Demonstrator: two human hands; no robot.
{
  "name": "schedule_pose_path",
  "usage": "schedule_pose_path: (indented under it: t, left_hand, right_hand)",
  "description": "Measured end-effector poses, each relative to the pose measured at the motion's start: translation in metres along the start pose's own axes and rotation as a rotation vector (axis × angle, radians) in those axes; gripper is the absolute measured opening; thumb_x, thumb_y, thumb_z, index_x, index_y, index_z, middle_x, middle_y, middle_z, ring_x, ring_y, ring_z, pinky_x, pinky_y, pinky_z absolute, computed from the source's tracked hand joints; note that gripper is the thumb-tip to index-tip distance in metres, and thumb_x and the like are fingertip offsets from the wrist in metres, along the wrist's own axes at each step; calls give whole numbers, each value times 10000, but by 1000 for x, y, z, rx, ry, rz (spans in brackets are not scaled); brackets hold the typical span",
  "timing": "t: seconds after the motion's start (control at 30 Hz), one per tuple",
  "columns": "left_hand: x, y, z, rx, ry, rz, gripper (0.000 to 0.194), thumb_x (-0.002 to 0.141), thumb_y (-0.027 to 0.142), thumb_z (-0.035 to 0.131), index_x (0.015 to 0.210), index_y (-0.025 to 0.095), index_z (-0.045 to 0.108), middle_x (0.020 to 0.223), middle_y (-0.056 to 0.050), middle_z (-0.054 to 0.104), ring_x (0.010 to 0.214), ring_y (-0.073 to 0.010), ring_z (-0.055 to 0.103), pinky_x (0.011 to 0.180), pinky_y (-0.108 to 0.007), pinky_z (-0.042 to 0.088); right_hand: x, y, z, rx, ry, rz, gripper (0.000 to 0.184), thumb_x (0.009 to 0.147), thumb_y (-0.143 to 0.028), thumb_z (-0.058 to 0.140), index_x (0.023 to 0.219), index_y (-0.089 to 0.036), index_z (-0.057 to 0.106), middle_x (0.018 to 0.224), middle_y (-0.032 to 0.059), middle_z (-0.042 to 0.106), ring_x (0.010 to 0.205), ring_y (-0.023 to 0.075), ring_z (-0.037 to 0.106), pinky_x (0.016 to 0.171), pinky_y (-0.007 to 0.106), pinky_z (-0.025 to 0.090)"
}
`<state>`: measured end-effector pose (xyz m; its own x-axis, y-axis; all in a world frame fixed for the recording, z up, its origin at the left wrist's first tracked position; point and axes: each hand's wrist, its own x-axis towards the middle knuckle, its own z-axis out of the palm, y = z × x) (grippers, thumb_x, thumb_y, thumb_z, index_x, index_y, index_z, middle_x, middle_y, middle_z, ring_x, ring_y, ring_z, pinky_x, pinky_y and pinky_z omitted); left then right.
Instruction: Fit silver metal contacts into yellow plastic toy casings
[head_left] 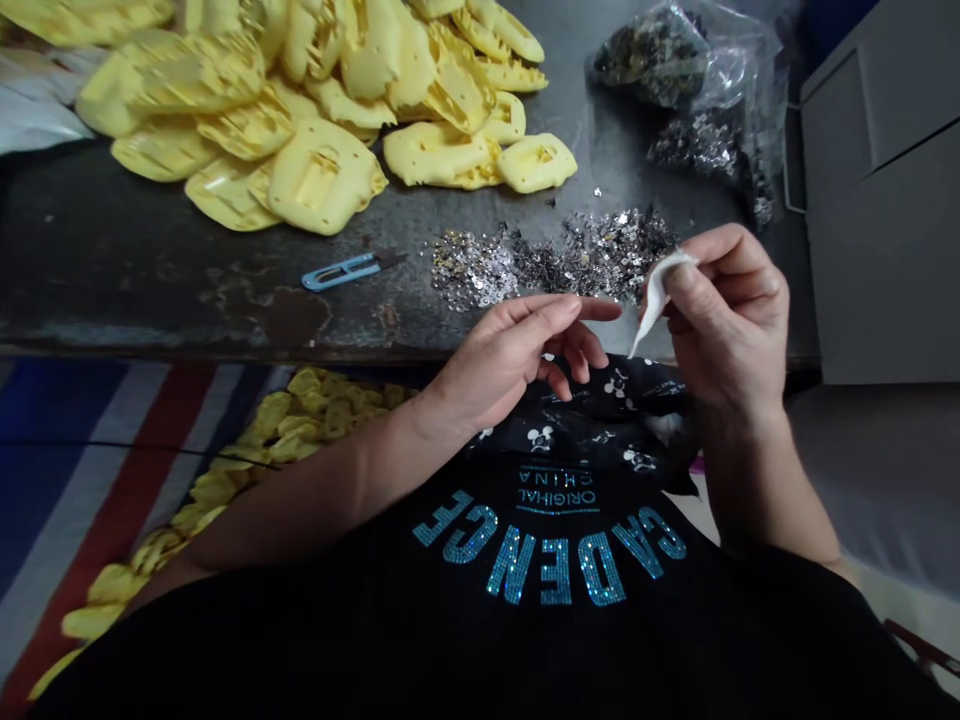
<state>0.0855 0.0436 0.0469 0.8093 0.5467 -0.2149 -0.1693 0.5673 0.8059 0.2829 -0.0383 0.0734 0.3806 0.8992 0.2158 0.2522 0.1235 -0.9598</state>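
Note:
My right hand (727, 310) pinches a thin, limp white strip (657, 292) between thumb and fingers; the strip hangs down toward the table's front edge, and its exact kind does not show. Left of it, my left hand (532, 345) is held with its fingers apart and nothing in them, its index finger pointing at the strip without touching it. Just beyond both hands lies a spread of small shiny metal pieces (577, 255) on the dark tabletop (150, 270). A pair of blue-handled thread snips (341, 272) rests left of these pieces.
Yellow moulded plastic shells (322, 180) are heaped at the back left. Clear plastic bags (697, 70) of small metal parts sit at the back right, beside a grey cabinet (885, 200). More yellow pieces (300, 420) lie below the table on a striped sheet (112, 460).

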Motion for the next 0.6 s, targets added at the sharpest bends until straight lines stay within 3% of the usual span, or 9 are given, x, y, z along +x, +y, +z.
schedule_pose_path:
  t: [0.13, 0.47, 0.6]
  left_hand:
    - [-1, 1, 5, -30, -18, -33, 365, 988, 495, 769, 1134, 177, 872, 803, -39, 762, 634, -117, 686, 506, -183, 563]
    - [-3, -4, 9, -31, 4, -23, 482, 917, 638, 835, 1008, 165, 829, 716, -6, 704, 569, -104, 650, 479, -187, 546]
    - [-4, -4, 12, -4, 8, -6, 406, 868, 538, 920, 878, 158, 779, 681, 11, 681, 549, -83, 622, 484, -167, 532]
  right_hand:
    - [0, 1, 1, -26, 62, -54, 309, 975, -604, 793, 1020, -326, 667, 862, -3, 656, 714, 190, 636, 682, 369, 582]
    - [-1, 1, 8, 22, 56, -96, 208, 982, -458, 848, 952, -300, 717, 860, -25, 673, 675, 128, 644, 663, 320, 595]
    - [1, 6, 10, 65, 20, -53, 318, 956, -558, 853, 975, -279, 703, 852, -25, 680, 723, 132, 709, 660, 284, 640]
